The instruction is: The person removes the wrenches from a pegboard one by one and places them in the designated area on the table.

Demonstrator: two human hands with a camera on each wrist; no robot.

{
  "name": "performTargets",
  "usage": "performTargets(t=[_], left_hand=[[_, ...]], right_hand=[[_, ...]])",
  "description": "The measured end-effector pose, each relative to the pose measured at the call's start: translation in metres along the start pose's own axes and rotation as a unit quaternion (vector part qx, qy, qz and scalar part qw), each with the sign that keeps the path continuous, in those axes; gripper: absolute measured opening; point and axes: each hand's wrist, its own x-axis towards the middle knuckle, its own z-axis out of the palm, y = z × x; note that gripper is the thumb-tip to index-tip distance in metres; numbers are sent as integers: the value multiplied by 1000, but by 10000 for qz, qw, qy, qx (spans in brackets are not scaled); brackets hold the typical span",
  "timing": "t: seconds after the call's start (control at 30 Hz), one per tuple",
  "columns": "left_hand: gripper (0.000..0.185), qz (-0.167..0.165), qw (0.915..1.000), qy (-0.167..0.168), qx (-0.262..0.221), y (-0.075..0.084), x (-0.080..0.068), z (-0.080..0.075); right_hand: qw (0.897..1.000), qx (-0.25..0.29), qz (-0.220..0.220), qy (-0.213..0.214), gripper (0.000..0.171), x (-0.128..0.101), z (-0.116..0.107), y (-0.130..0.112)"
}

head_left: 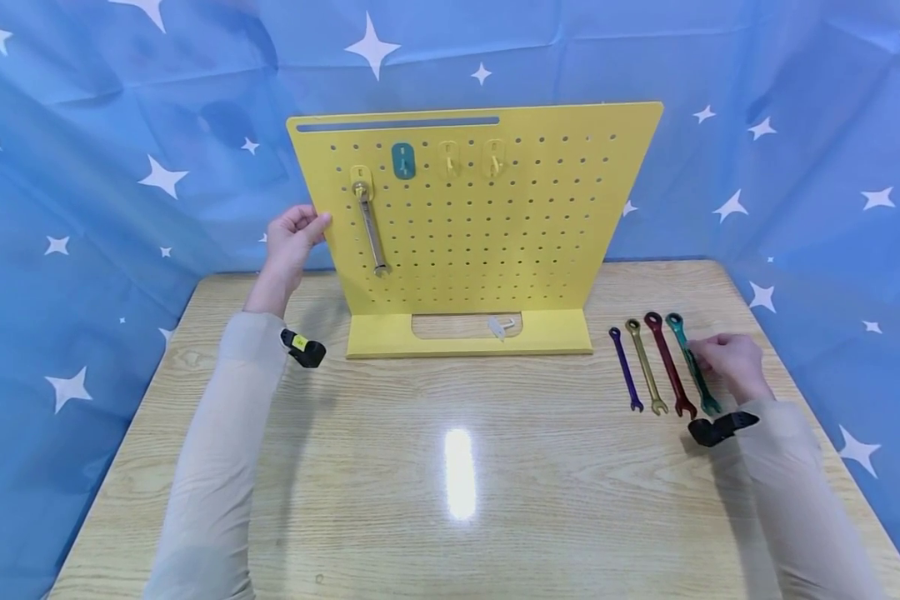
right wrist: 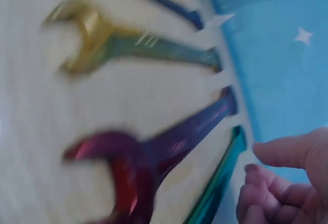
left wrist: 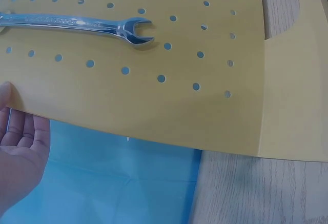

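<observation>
My left hand [head_left: 292, 237] holds the left edge of the yellow pegboard [head_left: 495, 275], thumb on its front and fingers behind. A silver combination wrench [head_left: 372, 229] hangs by its ring end from a yellow hook near that edge; its open end [left wrist: 134, 30] shows in the left wrist view. At the right, my right hand [head_left: 731, 362] is beside a green ratcheting wrench [head_left: 692, 362], thumb and forefinger slightly apart next to the shaft. Left of it lie a red wrench [head_left: 670, 364], a gold wrench [head_left: 647, 367] and a smaller purple wrench [head_left: 626, 369].
A teal hook [head_left: 402, 161] and two more yellow hooks [head_left: 450, 160] are fixed along the pegboard's top. A loose white hook [head_left: 499, 327] lies in the cutout of its base. Blue star-patterned cloth [head_left: 217, 108] surrounds the wooden table [head_left: 390, 467].
</observation>
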Motion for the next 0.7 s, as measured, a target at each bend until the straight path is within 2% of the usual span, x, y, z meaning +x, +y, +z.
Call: performTargets(t=[0.13, 0.27, 0.43, 0.53, 0.7], left_hand=[[9, -12, 10000, 4, -12, 0, 0, 0], [12, 2, 10000, 41, -16, 0, 0, -1], [12, 10, 10000, 57, -47, 0, 0, 0], [10, 30, 10000, 29, -27, 0, -1, 0], [6, 68, 10000, -16, -10, 1, -1, 0]], right_hand=[[9958, 909, -121, -23, 24, -1, -2, -10], [9877, 1522, -297, -183, 19, -3, -2, -26], [9827, 1769, -450, -307, 21, -6, 1, -52], [9794, 1896, -614, -325, 15, -8, 5, -68], [9692, 2253, -910, -407, 13, -13, 14, -95]])
